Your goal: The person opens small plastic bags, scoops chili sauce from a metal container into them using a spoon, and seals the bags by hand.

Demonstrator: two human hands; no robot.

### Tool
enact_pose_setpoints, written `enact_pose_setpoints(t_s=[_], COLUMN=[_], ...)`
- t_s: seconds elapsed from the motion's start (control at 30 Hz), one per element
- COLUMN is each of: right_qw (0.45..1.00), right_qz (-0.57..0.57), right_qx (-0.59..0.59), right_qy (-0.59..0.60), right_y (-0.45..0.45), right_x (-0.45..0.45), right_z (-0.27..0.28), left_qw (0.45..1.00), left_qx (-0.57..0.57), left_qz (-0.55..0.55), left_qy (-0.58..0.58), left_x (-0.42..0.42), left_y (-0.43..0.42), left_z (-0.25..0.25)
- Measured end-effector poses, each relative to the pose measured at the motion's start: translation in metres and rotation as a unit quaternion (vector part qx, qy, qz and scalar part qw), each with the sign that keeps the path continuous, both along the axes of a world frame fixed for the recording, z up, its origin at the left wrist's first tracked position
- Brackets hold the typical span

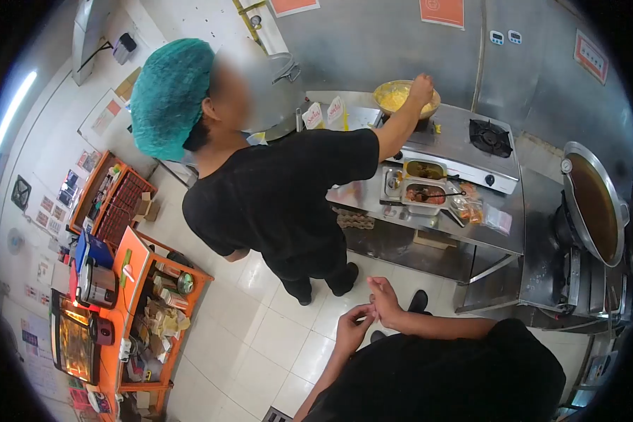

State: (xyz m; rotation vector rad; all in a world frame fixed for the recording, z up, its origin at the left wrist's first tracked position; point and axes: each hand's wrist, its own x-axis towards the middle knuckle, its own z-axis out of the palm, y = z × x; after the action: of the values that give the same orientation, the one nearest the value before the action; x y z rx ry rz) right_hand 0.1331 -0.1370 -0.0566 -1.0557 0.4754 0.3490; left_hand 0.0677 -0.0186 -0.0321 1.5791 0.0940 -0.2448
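Observation:
My left hand [355, 328] and my right hand [386, 304] meet in front of my body, above the tiled floor. The left one is closed, thumb and fingertips brought together against the right. On my right hand the fingers are loosely bent and apart. I see no object in either. Beyond them a co-worker in a black shirt and green hair net [170, 98] stands at the steel counter. That person's hand [422, 89] is over a bowl of yellow food [394, 97] on the stove.
A gas burner [490, 138] and metal food trays [425, 193] are on the counter. At right sits a large wok of brown liquid [596, 204]. An orange table [127, 243] with a rice cooker [97, 283] and a lit display warmer [74, 337] stands left.

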Motion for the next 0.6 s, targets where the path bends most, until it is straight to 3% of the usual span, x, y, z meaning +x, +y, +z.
enact_pose_setpoints(t_s=[0.13, 0.23, 0.3, 0.33, 0.43, 0.53, 0.6], right_qw=[0.999, 0.998, 0.991, 0.99, 0.976, 0.93, 0.865], right_qz=[-0.021, -0.053, -0.024, -0.023, 0.0, 0.031, 0.162], right_qx=[0.038, -0.016, -0.059, -0.061, -0.15, -0.255, -0.333], right_qy=[0.022, -0.008, -0.121, -0.122, -0.161, -0.263, -0.338], right_y=[-0.006, -0.007, -0.018, -0.022, -0.029, -0.04, -0.044], right_x=[-0.011, -0.016, -0.018, -0.022, -0.016, -0.01, -0.022], right_z=[-0.001, -0.014, -0.032, -0.038, -0.046, -0.028, 0.013], left_qw=[0.999, 0.996, 0.99, 0.99, 0.965, 0.943, 0.947], left_qx=[-0.014, -0.049, -0.08, -0.081, -0.105, -0.147, -0.146], left_qz=[0.029, 0.066, 0.105, 0.106, 0.239, 0.296, 0.283], left_qy=[0.037, 0.046, 0.041, 0.041, 0.03, 0.036, 0.028], left_x=[-0.003, -0.007, -0.01, -0.014, -0.01, -0.007, -0.01], left_y=[-0.001, 0.0, 0.001, 0.004, 0.013, 0.021, 0.026], left_z=[0.008, 0.013, 0.017, 0.013, 0.009, 0.006, -0.006])
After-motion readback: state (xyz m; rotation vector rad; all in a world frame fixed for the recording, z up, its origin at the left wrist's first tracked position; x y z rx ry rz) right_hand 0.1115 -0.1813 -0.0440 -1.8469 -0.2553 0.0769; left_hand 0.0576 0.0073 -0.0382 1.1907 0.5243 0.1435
